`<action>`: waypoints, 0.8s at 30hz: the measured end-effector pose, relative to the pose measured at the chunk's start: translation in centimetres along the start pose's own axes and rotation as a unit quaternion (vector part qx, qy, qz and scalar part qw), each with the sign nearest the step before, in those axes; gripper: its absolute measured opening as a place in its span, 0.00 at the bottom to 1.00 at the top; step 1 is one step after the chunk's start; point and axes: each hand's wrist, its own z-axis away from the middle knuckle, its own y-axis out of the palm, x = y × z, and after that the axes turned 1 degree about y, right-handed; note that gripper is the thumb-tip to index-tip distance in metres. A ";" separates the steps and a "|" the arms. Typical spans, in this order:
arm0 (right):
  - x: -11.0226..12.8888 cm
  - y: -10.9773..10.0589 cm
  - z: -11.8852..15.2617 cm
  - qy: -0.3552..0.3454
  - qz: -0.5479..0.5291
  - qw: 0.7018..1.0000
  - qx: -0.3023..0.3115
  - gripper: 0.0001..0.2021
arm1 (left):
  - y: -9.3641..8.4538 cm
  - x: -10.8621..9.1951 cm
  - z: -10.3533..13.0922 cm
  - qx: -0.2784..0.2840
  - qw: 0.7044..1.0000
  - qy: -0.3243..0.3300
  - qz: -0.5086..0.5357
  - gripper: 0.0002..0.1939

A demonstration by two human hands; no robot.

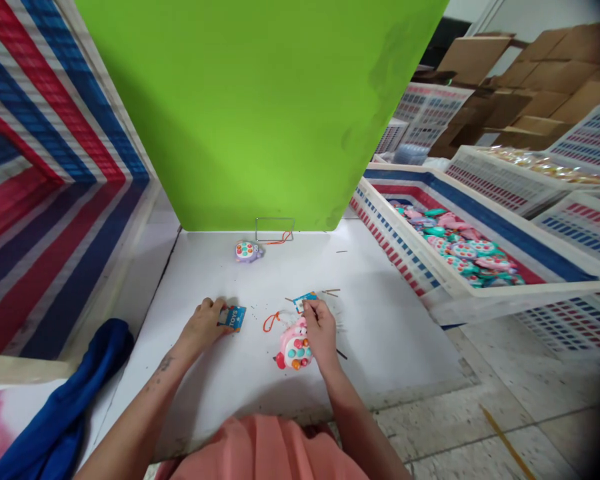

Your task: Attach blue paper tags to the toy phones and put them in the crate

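My left hand [205,325] is on the left of the white tabletop, its fingers closed on the edge of a blue card [238,318] printed "TOYS". Between thumb and forefinger, my right hand [322,328] pinches a small blue-and-white card [304,300]. Partly behind that hand lies a pink animal-shaped toy [295,347] with colored round buttons. An orange cord loop [270,323] is at the toy's upper left. Farther back, a purple toy [247,251] of similar shape lies with an orange cord [283,239] beside it.
A green panel [265,113] rises behind the white table [380,333], with a wire frame [257,228] at its foot. On the right, a white crate [410,277] holds many colored toys. A striped-lined bin [55,267] and blue cloth [75,407] are at left. Thin brown strips [331,292] lie on the table.
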 end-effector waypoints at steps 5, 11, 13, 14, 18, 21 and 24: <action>0.3 0.2 0.1 0.004 -0.013 1.000 0.011 0.11 | 0.1 -0.1 -0.5 -0.015 1.000 -0.015 -0.011 0.22; 0.4 0.5 0.0 0.019 -0.035 0.999 0.022 0.12 | -0.3 -0.1 0.2 -0.021 0.980 -0.022 0.195 0.11; 0.3 0.6 -0.1 0.027 -0.039 0.999 0.027 0.12 | -1.0 0.9 0.1 -0.024 0.941 -0.034 0.336 0.12; 0.2 0.6 -0.2 0.030 -0.040 0.998 0.029 0.13 | -1.5 1.7 -0.2 -0.039 0.912 -0.046 0.405 0.14; -0.5 0.8 -0.5 0.037 -0.037 0.998 0.041 0.13 | -4.8 6.0 -3.4 -0.162 0.805 -0.120 0.558 0.20; -1.3 1.0 -0.6 0.046 -0.029 0.997 0.048 0.13 | -7.7 9.2 -7.0 -0.219 0.782 -0.149 0.564 0.14; -2.0 1.0 -0.7 0.064 -0.026 0.996 0.051 0.14 | -10.3 11.3 -10.2 -0.236 0.773 -0.168 0.564 0.08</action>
